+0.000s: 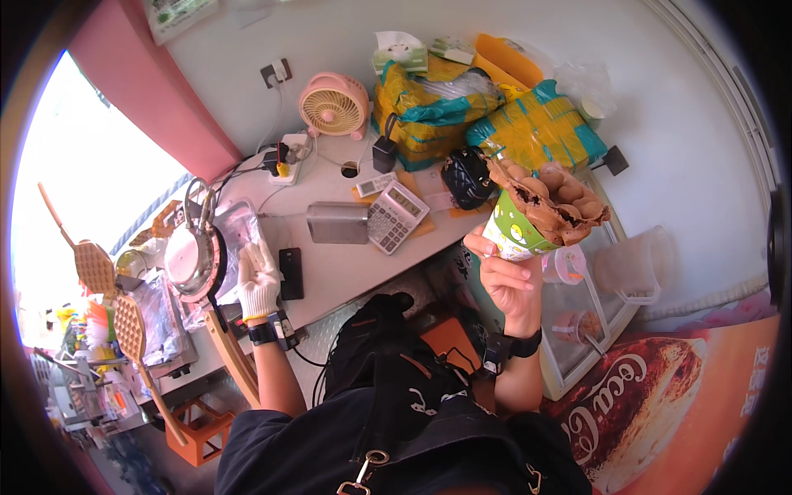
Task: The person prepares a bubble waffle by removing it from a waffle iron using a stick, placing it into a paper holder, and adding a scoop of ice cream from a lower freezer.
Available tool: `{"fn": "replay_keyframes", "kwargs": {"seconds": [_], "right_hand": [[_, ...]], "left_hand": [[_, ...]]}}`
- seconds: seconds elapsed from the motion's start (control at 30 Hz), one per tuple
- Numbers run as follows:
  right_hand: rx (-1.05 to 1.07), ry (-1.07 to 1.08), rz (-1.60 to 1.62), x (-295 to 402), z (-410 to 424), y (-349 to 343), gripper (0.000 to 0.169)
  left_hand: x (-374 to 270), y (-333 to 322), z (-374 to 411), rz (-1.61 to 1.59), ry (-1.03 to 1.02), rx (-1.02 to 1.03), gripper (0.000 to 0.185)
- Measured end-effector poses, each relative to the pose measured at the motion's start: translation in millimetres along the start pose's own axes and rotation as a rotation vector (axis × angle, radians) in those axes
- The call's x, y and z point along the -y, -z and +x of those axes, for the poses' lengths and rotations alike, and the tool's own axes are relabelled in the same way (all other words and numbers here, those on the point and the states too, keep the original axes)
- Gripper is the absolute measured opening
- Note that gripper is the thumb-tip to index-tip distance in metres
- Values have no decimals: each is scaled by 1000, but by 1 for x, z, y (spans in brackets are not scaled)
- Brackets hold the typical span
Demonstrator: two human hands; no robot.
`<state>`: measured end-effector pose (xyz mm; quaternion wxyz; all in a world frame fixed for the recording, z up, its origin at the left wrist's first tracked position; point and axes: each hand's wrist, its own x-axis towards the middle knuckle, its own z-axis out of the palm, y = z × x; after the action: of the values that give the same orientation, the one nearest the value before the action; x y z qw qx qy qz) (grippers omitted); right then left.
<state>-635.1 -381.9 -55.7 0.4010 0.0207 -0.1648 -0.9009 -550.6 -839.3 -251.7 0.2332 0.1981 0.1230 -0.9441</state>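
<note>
My right hand (510, 278) holds up a green and white paper cone (516, 229) printed with yellow figures. A brown bubble waffle (560, 198) is rolled inside it and stands out above the rim. White knit fabric covers my left hand (257, 281), a glove with a yellow cuff edge; its fingers are extended and I see nothing in its grasp. Just left of that hand is a round metal waffle iron (185, 257) with wooden handles (232, 356). A black phone (291, 273) lies on the table immediately right of the glove.
On the table (334, 278) are a calculator (399, 216), a clear plastic box (337, 223), a pink fan (334, 105) and a power strip (291, 161). Taped yellow parcels (538, 127) stand behind. A glass-topped freezer (581, 365) is at right, an orange crate (198, 430) lower left.
</note>
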Motion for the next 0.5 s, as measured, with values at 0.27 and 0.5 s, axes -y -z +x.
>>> {"fn": "replay_keyframes", "kwargs": {"seconds": [0.27, 0.5], "right_hand": [[-7, -68, 58, -17, -3, 10, 44], [-17, 197, -234, -12, -24, -7, 49]], "left_hand": [[155, -95, -86, 854, -70, 297, 35], [281, -193, -122, 1223, 4, 1127, 55]]}}
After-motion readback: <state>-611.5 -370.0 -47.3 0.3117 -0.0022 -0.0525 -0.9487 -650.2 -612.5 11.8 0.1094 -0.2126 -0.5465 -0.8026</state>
